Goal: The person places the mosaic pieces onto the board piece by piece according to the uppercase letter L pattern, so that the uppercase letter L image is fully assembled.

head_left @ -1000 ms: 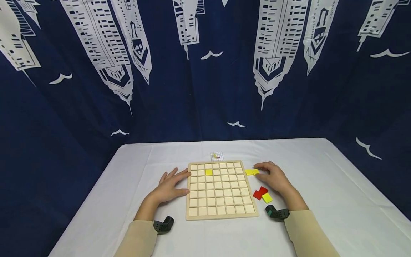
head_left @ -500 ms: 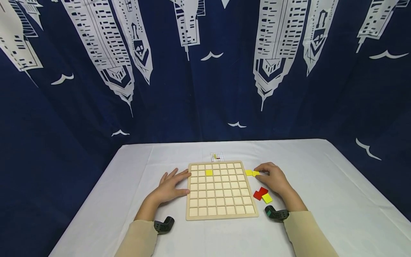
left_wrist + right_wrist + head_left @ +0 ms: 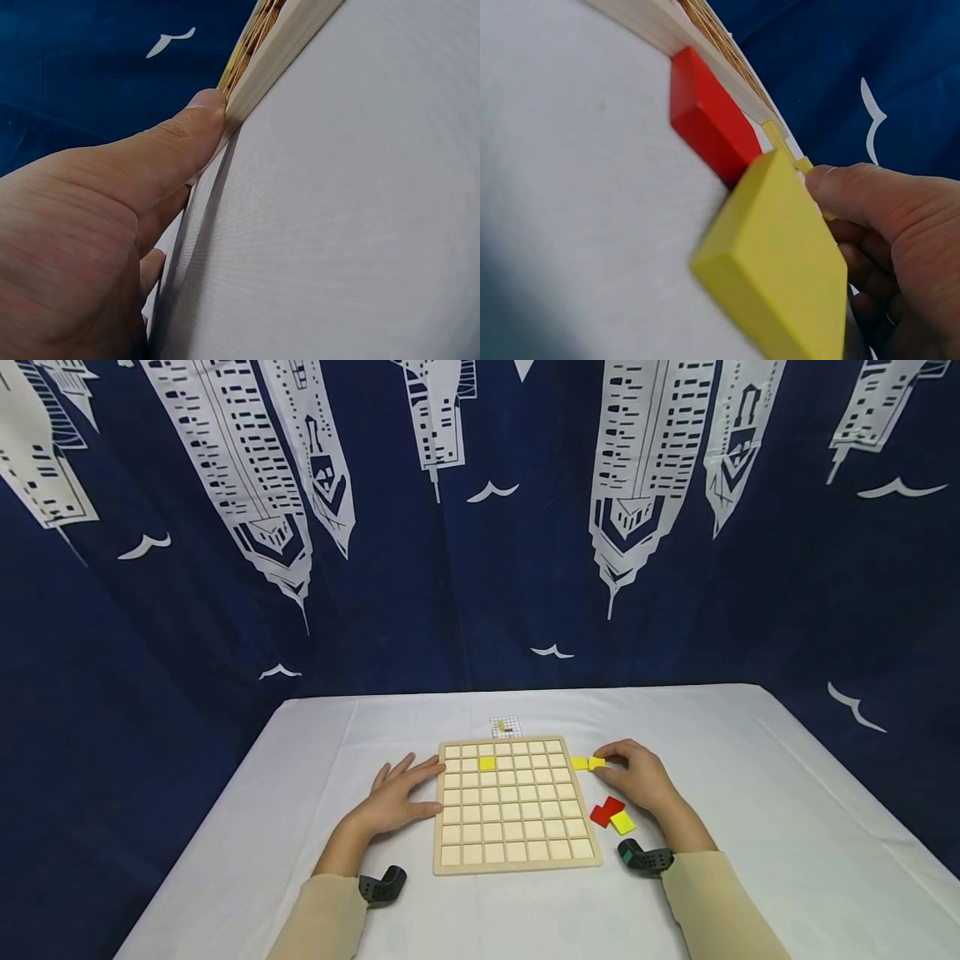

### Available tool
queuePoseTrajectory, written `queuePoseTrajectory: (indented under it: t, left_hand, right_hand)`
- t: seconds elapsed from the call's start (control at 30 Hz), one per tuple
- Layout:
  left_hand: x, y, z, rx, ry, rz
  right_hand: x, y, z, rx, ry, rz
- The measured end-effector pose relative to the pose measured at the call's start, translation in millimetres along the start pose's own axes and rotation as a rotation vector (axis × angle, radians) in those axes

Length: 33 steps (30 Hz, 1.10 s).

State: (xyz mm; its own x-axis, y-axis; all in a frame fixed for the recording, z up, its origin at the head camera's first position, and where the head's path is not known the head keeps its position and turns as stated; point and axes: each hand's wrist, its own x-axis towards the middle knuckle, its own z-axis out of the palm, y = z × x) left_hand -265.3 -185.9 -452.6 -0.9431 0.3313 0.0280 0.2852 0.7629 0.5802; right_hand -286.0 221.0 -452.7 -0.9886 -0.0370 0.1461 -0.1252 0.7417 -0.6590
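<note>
A wooden grid board (image 3: 518, 867) lies mid-table, with one yellow tile (image 3: 487, 763) in a cell near its far side. My left hand (image 3: 393, 797) rests at the board's left edge with fingers spread, and the thumb (image 3: 202, 109) touches the rim in the left wrist view. Right of the board, my right hand (image 3: 639, 774) pinches another yellow tile (image 3: 596, 762) between thumb and fingers. Beside that tile, close to the board's edge, is a further yellow tile (image 3: 579, 763). Part of the pinched tile is hidden behind the thumb in the right wrist view.
Nearer on the right, two red tiles (image 3: 601, 816) and a yellow tile (image 3: 622, 822) lie together beside the board. A small card with a printed grid (image 3: 505, 727) lies beyond the far edge. Behind the white table (image 3: 300, 760) hangs a blue patterned curtain (image 3: 465, 610).
A narrow gap shows between the two yellow tiles by the right hand, which looked joined a second ago. The left hand and the board stay in place.
</note>
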Motion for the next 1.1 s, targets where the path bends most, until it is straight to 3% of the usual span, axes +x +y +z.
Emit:
queuePoseTrajectory:
  t: [0.43,0.7,1.1]
  left_hand:
    - [0.0,-0.4,0.9,0.005,-0.003,0.005]
    - [0.2,0.6,0.0,0.003,-0.009,0.015]
    - [0.3,0.8,-0.8,-0.001,-0.013,-0.002]
  right_hand:
    - [2.5,-11.4,-3.0,0.13,-0.011,-0.011]
    - [2.3,-27.4,-4.2,0.114,0.01,-0.079]
    - [-0.8,-58.3,9.8,0.164,-0.031,-0.154]
